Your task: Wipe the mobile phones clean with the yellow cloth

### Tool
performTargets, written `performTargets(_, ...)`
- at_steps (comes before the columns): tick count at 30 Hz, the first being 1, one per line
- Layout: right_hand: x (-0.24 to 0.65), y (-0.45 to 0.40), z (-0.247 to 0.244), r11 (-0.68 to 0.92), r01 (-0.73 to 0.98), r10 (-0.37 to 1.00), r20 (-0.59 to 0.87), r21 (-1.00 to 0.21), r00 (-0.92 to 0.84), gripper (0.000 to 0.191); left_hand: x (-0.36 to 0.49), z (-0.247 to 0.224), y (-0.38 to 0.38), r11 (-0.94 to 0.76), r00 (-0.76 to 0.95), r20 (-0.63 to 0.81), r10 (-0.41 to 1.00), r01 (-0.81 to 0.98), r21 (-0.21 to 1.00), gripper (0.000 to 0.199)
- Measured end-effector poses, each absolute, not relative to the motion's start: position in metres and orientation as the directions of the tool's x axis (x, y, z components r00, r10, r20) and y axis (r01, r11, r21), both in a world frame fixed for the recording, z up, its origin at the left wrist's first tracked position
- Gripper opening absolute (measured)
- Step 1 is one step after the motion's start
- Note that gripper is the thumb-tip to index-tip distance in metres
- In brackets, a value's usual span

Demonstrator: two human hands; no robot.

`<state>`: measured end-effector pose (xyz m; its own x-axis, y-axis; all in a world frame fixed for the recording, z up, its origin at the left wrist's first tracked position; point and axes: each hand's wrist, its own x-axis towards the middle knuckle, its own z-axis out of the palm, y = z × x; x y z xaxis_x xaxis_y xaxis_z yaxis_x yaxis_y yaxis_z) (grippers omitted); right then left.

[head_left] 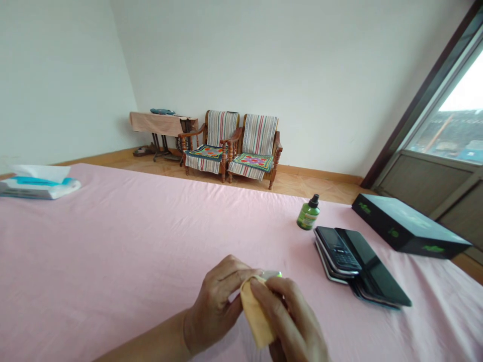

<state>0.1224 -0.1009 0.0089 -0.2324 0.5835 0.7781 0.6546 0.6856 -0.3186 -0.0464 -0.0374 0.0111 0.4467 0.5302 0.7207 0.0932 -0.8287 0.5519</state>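
My left hand [215, 306] and my right hand [290, 317] meet low in the middle of the view, pinching a folded yellow cloth [255, 311] between them. A small shiny object with a green glint [272, 274] sticks out above the cloth, partly hidden by my fingers. To the right of my hands lie a black keypad mobile phone [335, 251] and a black glossy-screened device [373, 266], overlapping other dark devices. A green spray bottle [308, 213] stands just beyond them on the pink sheet [132, 236].
A black box with green print [409, 226] lies at the sheet's far right. A pack of tissues [39, 182] sits at the far left. Beyond the sheet's edge are a tiled floor, two striped wooden armchairs [234, 146], a draped table [162, 123] and a window [449, 120].
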Motion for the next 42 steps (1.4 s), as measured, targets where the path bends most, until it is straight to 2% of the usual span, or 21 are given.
performTargets(5, 0.120, -0.093, 0.005, 0.610, 0.673, 0.594, 0.803, -0.418, -0.039, 0.052, -0.046, 0.012, -0.034, -0.855, 0.421, 0.753, 0.506, 0.127, 0.504, 0.022)
performTargets(10, 0.127, -0.082, 0.009, 0.619, 0.686, 0.543, 0.839, -0.382, -0.022, 0.051, -0.047, 0.010, -0.028, -0.866, 0.408, 0.767, 0.496, 0.166, 0.472, 0.023)
performTargets(15, 0.139, -0.068, 0.005, 0.537, 0.684, 0.677, 0.736, -0.494, 0.000, 0.038, -0.049, 0.007, -0.025, -0.870, 0.363, 0.790, 0.493, 0.210, 0.446, 0.022)
performTargets(19, 0.143, -0.071, 0.009, 0.525, 0.686, 0.629, 0.773, -0.504, 0.086, 0.039, -0.050, 0.005, -0.024, -0.870, 0.370, 0.788, 0.493, 0.191, 0.455, 0.023)
performTargets(26, 0.126, -0.089, 0.016, 0.695, 0.595, 0.586, 0.798, -0.404, -0.141, 0.044, -0.049, 0.008, -0.028, -0.869, 0.429, 0.763, 0.483, 0.132, 0.476, 0.027)
performTargets(28, 0.125, -0.086, 0.014, 0.681, 0.604, 0.586, 0.803, -0.415, -0.109, 0.045, -0.048, 0.008, -0.028, -0.866, 0.430, 0.758, 0.492, 0.148, 0.478, 0.027)
performTargets(31, 0.129, -0.077, 0.010, 0.602, 0.629, 0.629, 0.778, -0.493, 0.008, 0.039, -0.048, 0.007, -0.026, -0.851, 0.393, 0.756, 0.523, 0.189, 0.490, 0.025)
performTargets(33, 0.132, -0.071, 0.008, 0.543, 0.628, 0.693, 0.720, -0.557, 0.040, 0.032, -0.049, 0.005, -0.024, -0.816, 0.340, 0.742, 0.578, 0.207, 0.540, 0.021)
performTargets(34, 0.134, -0.069, 0.007, 0.521, 0.623, 0.724, 0.688, -0.584, 0.039, 0.030, -0.050, 0.004, -0.022, -0.770, 0.292, 0.713, 0.638, 0.209, 0.603, 0.017)
performTargets(36, 0.135, -0.066, 0.005, 0.501, 0.609, 0.760, 0.649, -0.615, 0.030, 0.027, -0.051, 0.003, -0.018, -0.623, 0.174, 0.599, 0.782, 0.187, 0.759, 0.011)
performTargets(38, 0.135, -0.066, 0.004, 0.492, 0.600, 0.773, 0.634, -0.631, 0.033, 0.027, -0.053, 0.002, -0.013, -0.478, 0.076, 0.472, 0.879, 0.142, 0.867, 0.016)
performTargets(42, 0.136, -0.066, 0.003, 0.470, 0.601, 0.787, 0.615, -0.647, 0.047, 0.025, -0.055, 0.000, -0.002, -0.383, 0.001, 0.385, 0.923, 0.100, 0.918, 0.028)
